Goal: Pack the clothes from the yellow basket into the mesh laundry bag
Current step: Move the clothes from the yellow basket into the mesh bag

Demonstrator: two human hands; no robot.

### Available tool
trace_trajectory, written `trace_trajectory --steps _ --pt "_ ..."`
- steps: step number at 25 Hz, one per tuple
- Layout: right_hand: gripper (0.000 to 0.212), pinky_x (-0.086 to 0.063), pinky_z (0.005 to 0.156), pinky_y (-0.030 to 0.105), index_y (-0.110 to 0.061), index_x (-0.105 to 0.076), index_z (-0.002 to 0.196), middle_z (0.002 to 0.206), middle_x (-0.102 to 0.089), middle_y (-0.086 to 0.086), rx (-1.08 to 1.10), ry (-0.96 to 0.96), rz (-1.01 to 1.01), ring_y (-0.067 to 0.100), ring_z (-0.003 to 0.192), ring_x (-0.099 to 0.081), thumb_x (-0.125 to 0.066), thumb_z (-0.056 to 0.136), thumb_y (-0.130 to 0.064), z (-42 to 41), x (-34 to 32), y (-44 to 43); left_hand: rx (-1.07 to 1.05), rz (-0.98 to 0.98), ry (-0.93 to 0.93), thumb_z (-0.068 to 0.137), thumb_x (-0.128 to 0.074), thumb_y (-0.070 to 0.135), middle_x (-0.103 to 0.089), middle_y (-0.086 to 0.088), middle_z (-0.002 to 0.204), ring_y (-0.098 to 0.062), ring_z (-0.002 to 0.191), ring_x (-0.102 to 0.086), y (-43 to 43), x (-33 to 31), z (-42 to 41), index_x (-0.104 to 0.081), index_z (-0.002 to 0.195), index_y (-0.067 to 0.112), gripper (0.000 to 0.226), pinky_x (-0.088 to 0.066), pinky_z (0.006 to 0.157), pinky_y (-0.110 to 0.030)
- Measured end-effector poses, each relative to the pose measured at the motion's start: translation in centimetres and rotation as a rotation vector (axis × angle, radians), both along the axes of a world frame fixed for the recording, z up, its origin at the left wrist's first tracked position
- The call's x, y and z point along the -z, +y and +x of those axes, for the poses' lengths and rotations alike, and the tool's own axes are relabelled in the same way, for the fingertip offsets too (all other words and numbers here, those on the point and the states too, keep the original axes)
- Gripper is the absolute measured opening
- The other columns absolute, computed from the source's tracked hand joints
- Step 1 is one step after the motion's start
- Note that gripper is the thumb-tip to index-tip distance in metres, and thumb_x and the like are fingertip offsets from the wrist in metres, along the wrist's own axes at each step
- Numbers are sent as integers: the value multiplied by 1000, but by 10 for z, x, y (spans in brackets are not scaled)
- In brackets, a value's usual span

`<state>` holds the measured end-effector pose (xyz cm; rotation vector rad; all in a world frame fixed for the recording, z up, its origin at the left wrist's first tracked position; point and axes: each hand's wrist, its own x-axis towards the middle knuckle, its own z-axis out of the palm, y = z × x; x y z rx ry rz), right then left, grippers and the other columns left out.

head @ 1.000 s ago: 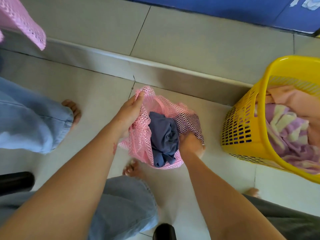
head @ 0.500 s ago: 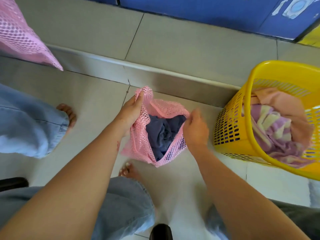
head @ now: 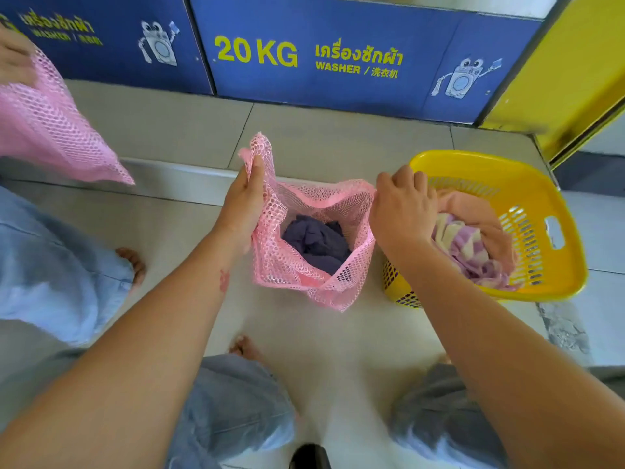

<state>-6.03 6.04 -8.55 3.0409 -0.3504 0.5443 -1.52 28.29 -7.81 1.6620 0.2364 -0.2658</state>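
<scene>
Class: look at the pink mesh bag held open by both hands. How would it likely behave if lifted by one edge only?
The pink mesh bag would probably sag shut, since its netting already folds and droops between the left hand and right hand. The dark garment inside would likely slump to the lowest corner. It looks light.

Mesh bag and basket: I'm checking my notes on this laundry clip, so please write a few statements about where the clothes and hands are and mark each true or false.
1. A dark blue garment lies inside the pink mesh bag. True.
2. The left hand grips the bag's rim. True.
3. The yellow basket is empty. False: a pink cloth and a striped purple cloth are in it.
4. The right hand holds a garment above the bag. False: it pinches the bag's right rim, pulling the mouth open.
5. A second pink mesh bag is held by another person's hand at the left. True.
</scene>
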Motion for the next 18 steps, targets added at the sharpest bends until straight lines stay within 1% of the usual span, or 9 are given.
trace_trajectory --steps 2,4,6,8,10,12,14,15,18 --pt "18 -38 78 44 -8 -62 96 103 -56 17 16 106 -88 37 101 -50 -52 81 -9 -5 -7 -10 9 39 -32 73 -34 86 -54 4 140 -21 124 -55 -5 -3 -5 -41 140 43 81 -43 105 -49" --pt "21 -34 83 43 -10 -61 101 109 -54 15 32 189 -105 35 108 -44 -49 84 -10 -10 -7 -18 44 101 -31 74 -31 85 -53 2 141 -22 125 -54 -10 -1 -13 -40 142 41 82 -41 106 -49" --pt "21 -33 83 43 -12 -61 103 111 -55 13 38 156 -74 35 109 -44 -48 86 -13 -14 -5 -25 91 154 -17 75 -28 85 -52 1 143 -23 128 -51 -16 4 -19 -39 143 38 84 -39 108 -49" --pt "28 -35 90 45 -15 -61 114 122 -57 10 45 83 30 35 116 -44 -47 91 -22 -16 -1 -35 112 167 -22 85 -27 78 -49 0 146 -23 132 -48 -27 4 -22 -37 146 34 76 -36 111 -48" --pt "38 -32 101 47 -20 -53 130 140 -50 6 88 75 210 33 131 -38 -46 94 -30 -17 3 -53 120 171 -20 94 -27 67 -44 -1 149 -23 136 -43 -38 5 -23 -34 148 30 66 -33 113 -44" --pt "45 -29 107 48 -22 -42 139 151 -38 5 183 131 346 31 139 -30 -43 95 -32 -21 12 -77 132 172 -9 97 -26 62 -42 -2 151 -23 137 -41 -51 5 -23 -32 149 29 62 -32 113 -40" --pt "51 -28 110 49 -21 -33 145 156 -30 7 253 229 390 31 142 -26 -42 96 -35 -26 26 -100 142 164 -13 97 -26 61 -40 -2 152 -23 138 -39 -64 5 -24 -31 150 29 62 -31 111 -39" --pt "57 -27 111 50 -21 -28 147 157 -26 8 277 278 396 32 143 -24 -42 96 -41 -29 34 -111 145 154 -10 97 -26 61 -40 -2 152 -23 139 -39 -71 5 -23 -30 150 29 62 -30 111 -39" --pt "85 -24 111 52 -24 -17 151 160 -17 12 336 430 397 35 145 -18 -48 85 -69 -31 54 -132 152 111 7 94 -28 65 -39 0 153 -23 139 -38 -86 11 -15 -29 150 32 65 -31 114 -45"
